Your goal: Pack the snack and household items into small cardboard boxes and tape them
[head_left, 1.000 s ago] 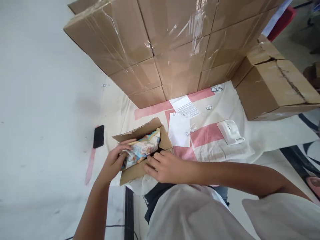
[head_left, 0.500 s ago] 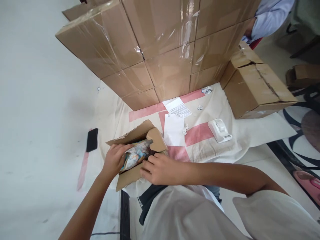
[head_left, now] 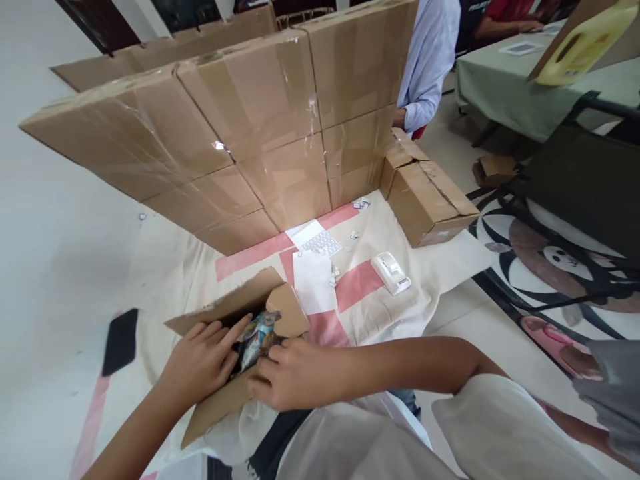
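An open cardboard box (head_left: 227, 303) sits on the cloth in front of me, its flaps standing up. Inside lies a shiny printed plastic packet (head_left: 257, 340), partly covered by my hands. My left hand (head_left: 203, 363) reaches over the left end of the box, index finger stretched onto the packet and thumb apart from it. Curled over the near wall, my right hand (head_left: 295, 373) grips the box, its fingertips close to the packet.
Taped cardboard boxes (head_left: 280, 133) form a wall behind the work area. A closed carton (head_left: 430, 200), white tape dispenser (head_left: 391, 272), paper sheets (head_left: 314, 280) and black phone (head_left: 120, 341) surround the box. Beyond the wall sits a person in a light-blue sleeve (head_left: 430, 60).
The packet sits lower in the box, with less of it showing. My left hand has shifted further over the box opening. The view has swung to the right, showing a green-covered table.
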The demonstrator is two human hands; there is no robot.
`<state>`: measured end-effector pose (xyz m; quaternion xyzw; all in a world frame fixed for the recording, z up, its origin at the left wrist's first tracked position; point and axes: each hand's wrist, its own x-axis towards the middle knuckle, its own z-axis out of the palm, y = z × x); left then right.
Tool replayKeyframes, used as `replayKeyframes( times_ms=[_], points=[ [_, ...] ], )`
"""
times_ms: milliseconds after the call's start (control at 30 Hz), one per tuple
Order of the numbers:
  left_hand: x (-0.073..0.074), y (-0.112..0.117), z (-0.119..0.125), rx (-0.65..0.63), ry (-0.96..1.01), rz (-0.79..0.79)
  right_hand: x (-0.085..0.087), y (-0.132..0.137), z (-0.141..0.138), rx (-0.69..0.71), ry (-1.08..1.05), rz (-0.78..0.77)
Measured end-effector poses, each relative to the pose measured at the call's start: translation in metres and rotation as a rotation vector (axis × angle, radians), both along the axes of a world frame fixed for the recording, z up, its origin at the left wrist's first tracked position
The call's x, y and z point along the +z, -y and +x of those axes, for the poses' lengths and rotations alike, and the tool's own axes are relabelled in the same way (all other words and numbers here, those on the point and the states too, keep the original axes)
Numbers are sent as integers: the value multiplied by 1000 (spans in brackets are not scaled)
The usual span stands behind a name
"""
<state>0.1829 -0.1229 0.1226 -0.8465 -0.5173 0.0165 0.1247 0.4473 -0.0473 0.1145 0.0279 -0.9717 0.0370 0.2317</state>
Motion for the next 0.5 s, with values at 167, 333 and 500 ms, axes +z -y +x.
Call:
replayKeyframes(
  times_ms=[167,333,500],
  points=[
    [-9,15,-10,-56,458,350,18,-26,37,-45,20,-242],
    [-47,33,-9,85,634,84,-21,-70,53,-19,-46,-511],
    [-38,33,-7,303,580,289,-58,-65,30,-136,-246,-722]
  ],
)
